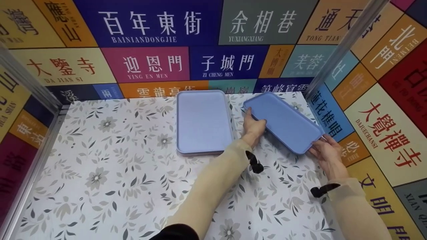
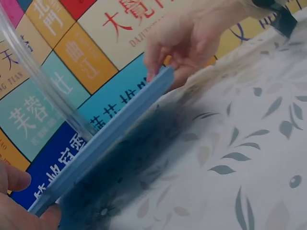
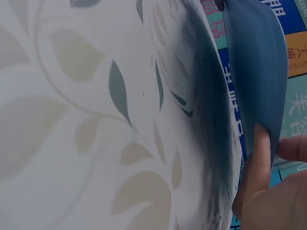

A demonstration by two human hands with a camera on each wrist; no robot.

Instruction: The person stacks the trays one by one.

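Both hands hold one blue tray (image 1: 283, 121) at the right side of the table, turned at an angle. My left hand (image 1: 253, 126) grips its left end, with thumb and fingers on either side of the rim in the left wrist view. At the opposite end, my right hand (image 1: 327, 151) pinches the tray's edge; the right wrist view shows fingers (image 3: 260, 158) under it and the thumb above. Seen from the side, the tray (image 2: 110, 134) hangs over the tablecloth and casts a shadow there. A second blue tray (image 1: 205, 121) lies flat to the left, apparently stacked on another.
A white cloth with a leaf and flower print (image 1: 100, 160) covers the table. Panels with large Chinese characters (image 1: 150, 26) stand at the back and both sides, joined by metal posts (image 1: 347, 46) at the corners.
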